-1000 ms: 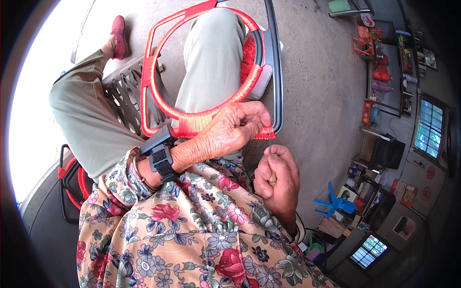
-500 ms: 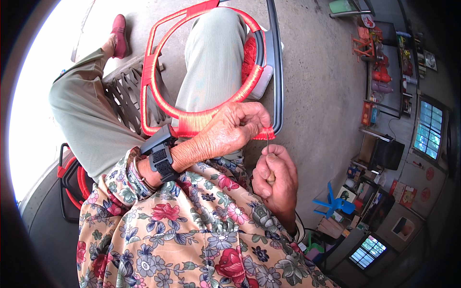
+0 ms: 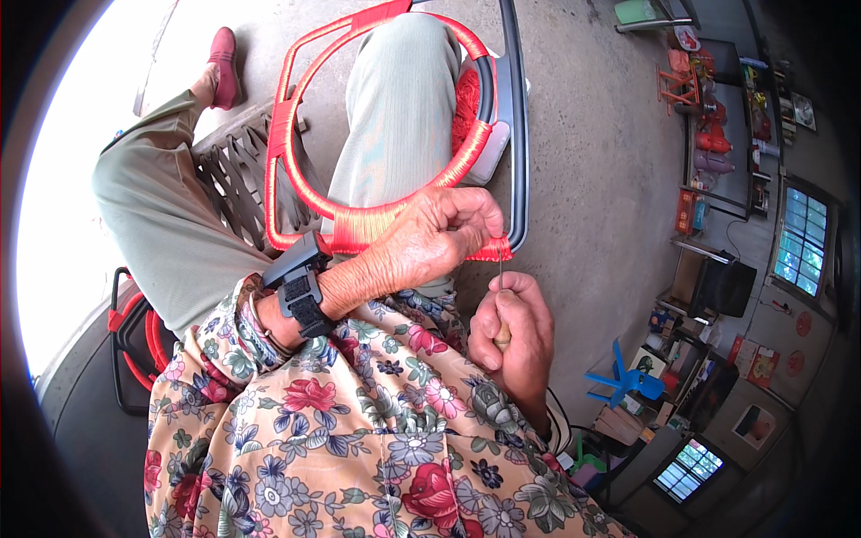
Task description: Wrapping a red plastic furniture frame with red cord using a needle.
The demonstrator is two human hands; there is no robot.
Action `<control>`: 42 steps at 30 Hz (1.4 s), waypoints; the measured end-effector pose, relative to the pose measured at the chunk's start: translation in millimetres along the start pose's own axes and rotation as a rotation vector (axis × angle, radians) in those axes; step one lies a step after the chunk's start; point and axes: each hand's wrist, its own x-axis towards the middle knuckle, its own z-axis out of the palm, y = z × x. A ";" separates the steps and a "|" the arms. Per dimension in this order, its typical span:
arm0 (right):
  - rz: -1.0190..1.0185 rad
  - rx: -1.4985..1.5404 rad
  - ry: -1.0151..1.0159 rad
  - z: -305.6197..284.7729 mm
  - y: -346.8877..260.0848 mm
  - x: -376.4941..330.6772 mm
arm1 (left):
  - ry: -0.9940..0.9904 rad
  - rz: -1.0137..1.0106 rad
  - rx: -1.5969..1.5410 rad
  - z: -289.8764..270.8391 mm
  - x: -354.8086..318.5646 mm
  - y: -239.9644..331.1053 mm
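A dark tubular frame (image 3: 517, 134) with a round inner ring, both largely wrapped in glossy red thread (image 3: 368, 229), lies over my raised leg. My left hand (image 3: 439, 235) reaches across its near edge, fingers bent and closed on the wrapped bar close to the near right corner. Just below that corner my right hand (image 3: 516, 325) is closed around the pale handle (image 3: 503, 335) of a thin metal hook or awl. Its needle-like shaft (image 3: 501, 262) points up to the red wrapping. The shaft's tip and any thread between my left fingertips cannot be made out.
Inside the ring, beside my leg, sits a red thread bundle (image 3: 465, 108). Another partly red-wrapped frame (image 3: 134, 336) stands at the left. A blue stool (image 3: 625, 377) and cluttered shelves (image 3: 717, 134) are off to the right, beyond the concrete floor (image 3: 592, 179).
Very little differs. The frame's left side has shifted slightly to the right, and the fingers of my right hand have turned a little around the handle.
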 end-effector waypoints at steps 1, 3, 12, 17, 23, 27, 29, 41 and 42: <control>-0.008 0.010 0.008 0.0 -0.2 -0.4 | -0.002 0.014 0.008 0.0 0.4 -0.7; 0.004 0.005 0.014 -1.4 -0.2 0.4 | -0.009 -0.001 0.001 -0.2 0.6 -2.2; -0.003 -0.036 0.019 -2.1 -3.7 -1.3 | 0.017 -0.014 0.011 1.9 -0.3 0.8; -0.004 -0.086 0.020 -5.4 -6.3 0.0 | -0.004 0.017 -0.022 1.3 0.8 -4.5; 0.039 -0.108 0.041 -7.1 -11.0 -7.0 | -0.011 -0.005 0.005 0.7 0.3 -2.4; 0.097 -0.217 -0.038 -14.6 -10.4 -12.7 | -0.002 -0.020 -0.022 0.4 -1.1 -1.2; 0.104 -0.208 -0.042 -13.1 -12.5 -14.6 | -0.003 -0.026 -0.006 0.2 -0.9 -1.4; 0.093 -0.061 0.013 -2.5 -18.7 -2.6 | -0.008 -0.012 0.016 0.5 -1.1 -4.4; 0.093 -0.061 0.013 -3.3 -18.0 -1.8 | -0.010 -0.008 0.029 0.5 -0.7 -5.4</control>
